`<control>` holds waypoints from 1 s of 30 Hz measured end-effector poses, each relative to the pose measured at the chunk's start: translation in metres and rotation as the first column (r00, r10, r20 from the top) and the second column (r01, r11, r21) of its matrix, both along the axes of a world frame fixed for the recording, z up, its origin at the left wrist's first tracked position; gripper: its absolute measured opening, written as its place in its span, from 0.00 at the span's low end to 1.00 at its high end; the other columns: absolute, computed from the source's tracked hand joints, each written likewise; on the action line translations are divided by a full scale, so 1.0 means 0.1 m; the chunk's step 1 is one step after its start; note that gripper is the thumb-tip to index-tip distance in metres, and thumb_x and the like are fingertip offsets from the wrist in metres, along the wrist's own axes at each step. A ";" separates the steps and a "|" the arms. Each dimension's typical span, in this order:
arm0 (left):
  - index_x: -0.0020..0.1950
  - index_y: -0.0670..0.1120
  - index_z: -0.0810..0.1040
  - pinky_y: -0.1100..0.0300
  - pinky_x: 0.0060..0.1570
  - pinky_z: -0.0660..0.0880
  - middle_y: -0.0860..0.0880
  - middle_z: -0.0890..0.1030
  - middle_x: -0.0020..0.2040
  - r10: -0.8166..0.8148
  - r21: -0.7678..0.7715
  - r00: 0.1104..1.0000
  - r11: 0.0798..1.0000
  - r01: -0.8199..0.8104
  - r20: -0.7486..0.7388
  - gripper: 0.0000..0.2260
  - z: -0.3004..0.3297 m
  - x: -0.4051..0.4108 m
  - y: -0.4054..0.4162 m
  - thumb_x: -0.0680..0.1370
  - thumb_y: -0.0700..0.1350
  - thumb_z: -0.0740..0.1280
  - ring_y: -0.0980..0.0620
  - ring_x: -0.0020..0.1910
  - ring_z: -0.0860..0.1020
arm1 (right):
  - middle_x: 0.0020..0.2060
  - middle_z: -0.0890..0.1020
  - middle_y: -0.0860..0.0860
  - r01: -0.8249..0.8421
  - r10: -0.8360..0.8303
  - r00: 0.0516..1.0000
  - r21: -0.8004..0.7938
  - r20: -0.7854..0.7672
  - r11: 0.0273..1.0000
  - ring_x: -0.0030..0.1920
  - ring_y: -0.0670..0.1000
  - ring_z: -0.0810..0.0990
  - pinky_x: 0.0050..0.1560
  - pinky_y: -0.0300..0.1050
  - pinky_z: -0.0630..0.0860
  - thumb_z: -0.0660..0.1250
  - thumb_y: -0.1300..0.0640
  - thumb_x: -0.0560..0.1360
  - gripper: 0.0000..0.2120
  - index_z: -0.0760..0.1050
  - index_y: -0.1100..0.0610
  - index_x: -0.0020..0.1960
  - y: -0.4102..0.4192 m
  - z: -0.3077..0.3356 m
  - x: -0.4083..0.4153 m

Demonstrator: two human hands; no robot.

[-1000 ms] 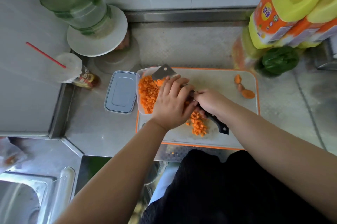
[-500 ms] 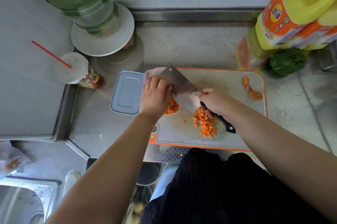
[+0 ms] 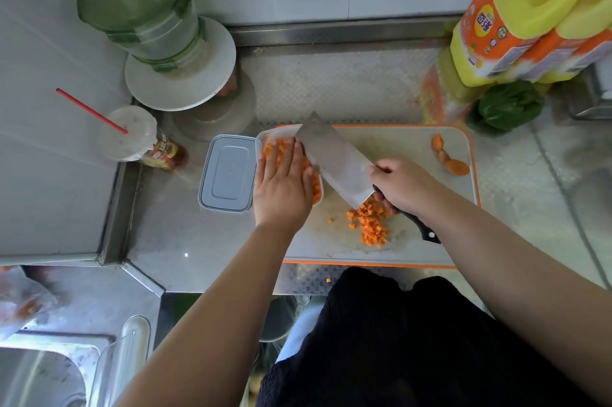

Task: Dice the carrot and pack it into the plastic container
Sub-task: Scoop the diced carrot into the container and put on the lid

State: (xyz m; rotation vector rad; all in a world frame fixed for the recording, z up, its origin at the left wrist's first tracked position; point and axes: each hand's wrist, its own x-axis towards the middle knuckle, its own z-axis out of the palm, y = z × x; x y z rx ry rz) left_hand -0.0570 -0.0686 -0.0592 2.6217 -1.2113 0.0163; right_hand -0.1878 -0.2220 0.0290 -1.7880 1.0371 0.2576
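Note:
A clear plastic container [image 3: 267, 136] full of diced carrot [image 3: 277, 148] sits at the left end of the orange-rimmed cutting board [image 3: 410, 148]. My left hand [image 3: 281, 181] lies flat over the carrot in it, fingers straight. My right hand [image 3: 402, 186] grips the black handle of a cleaver [image 3: 334, 159], whose broad blade slants across the container's right side. A small heap of carrot dice [image 3: 369, 222] lies on the board just below the blade. Some carrot end pieces [image 3: 448, 158] lie at the board's far right.
The container's grey lid [image 3: 228, 173] lies on the steel counter left of the board. A cup with a red straw [image 3: 127, 133] and a large green bottle [image 3: 145, 15] stand at the back left. Yellow oil jugs [image 3: 530, 9] and a green pepper [image 3: 510, 105] crowd the back right. A sink [image 3: 36, 373] sits lower left.
My left hand moved from beside the blade onto the container and flattened over the carrot. The cleaver swung up so its blade lies over the container's right side.

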 end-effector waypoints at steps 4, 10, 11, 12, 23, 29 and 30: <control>0.67 0.42 0.77 0.51 0.75 0.52 0.45 0.78 0.67 0.053 -0.089 0.998 0.995 -0.051 0.016 0.23 0.06 -0.03 -0.05 0.83 0.51 0.51 0.43 0.73 0.68 | 0.30 0.75 0.53 0.126 -0.122 0.991 -0.070 0.057 0.990 0.28 0.52 0.72 0.31 0.46 0.70 0.56 0.50 0.81 0.16 0.72 0.58 0.41 -0.21 -0.07 -0.24; 0.45 0.41 0.82 0.48 0.47 0.75 0.45 0.81 0.43 -0.216 -0.433 0.975 0.874 0.219 0.057 0.12 0.09 -0.41 -0.33 0.82 0.45 0.63 0.41 0.47 0.78 | 0.41 0.75 0.50 0.055 -0.066 0.997 -0.267 -0.032 0.962 0.31 0.49 0.74 0.34 0.43 0.68 0.55 0.49 0.81 0.20 0.65 0.47 0.72 -0.63 -0.45 -0.78; 0.48 0.40 0.82 0.47 0.47 0.76 0.44 0.81 0.46 -0.257 -0.426 0.966 0.872 0.239 0.016 0.10 0.07 -0.50 -0.40 0.81 0.43 0.63 0.41 0.48 0.78 | 0.44 0.74 0.48 0.033 -0.044 0.998 -0.282 -0.034 0.959 0.34 0.50 0.75 0.35 0.43 0.68 0.55 0.51 0.81 0.21 0.62 0.46 0.74 -0.67 -0.50 -0.83; 0.53 0.40 0.82 0.46 0.50 0.77 0.43 0.81 0.52 -0.270 -0.396 0.961 0.889 0.228 -0.053 0.10 0.03 -0.59 -0.48 0.80 0.42 0.63 0.40 0.51 0.78 | 0.47 0.74 0.46 0.011 -0.019 1.000 -0.293 -0.024 0.956 0.36 0.53 0.76 0.36 0.45 0.69 0.55 0.52 0.81 0.22 0.62 0.49 0.74 -0.69 -0.54 -0.87; 0.80 0.37 0.46 0.53 0.76 0.39 0.39 0.45 0.80 0.337 0.019 0.820 0.929 -0.371 -0.462 0.33 -0.33 -0.69 -1.07 0.84 0.56 0.53 0.43 0.79 0.43 | 0.58 0.74 0.59 -0.145 0.194 0.978 -0.424 0.075 0.894 0.59 0.56 0.74 0.47 0.41 0.66 0.59 0.61 0.80 0.12 0.75 0.55 0.61 -0.74 -0.72 -0.93; 0.79 0.36 0.51 0.53 0.76 0.41 0.39 0.53 0.80 0.378 -0.002 0.823 0.909 -0.418 -0.423 0.35 -0.43 -0.73 -1.09 0.82 0.61 0.48 0.43 0.79 0.49 | 0.54 0.74 0.54 -0.164 0.224 0.970 -0.416 0.098 0.894 0.50 0.53 0.77 0.46 0.45 0.72 0.59 0.58 0.80 0.13 0.74 0.53 0.62 -0.79 -0.71 -1.02; 0.79 0.36 0.53 0.53 0.76 0.42 0.39 0.55 0.79 0.364 -0.016 0.830 0.913 -0.409 -0.422 0.37 -0.43 -0.76 -1.07 0.80 0.62 0.45 0.42 0.79 0.51 | 0.54 0.74 0.54 -0.170 0.230 0.968 -0.415 0.097 0.894 0.50 0.53 0.77 0.45 0.43 0.70 0.59 0.58 0.80 0.13 0.74 0.53 0.62 -0.81 -0.73 -1.03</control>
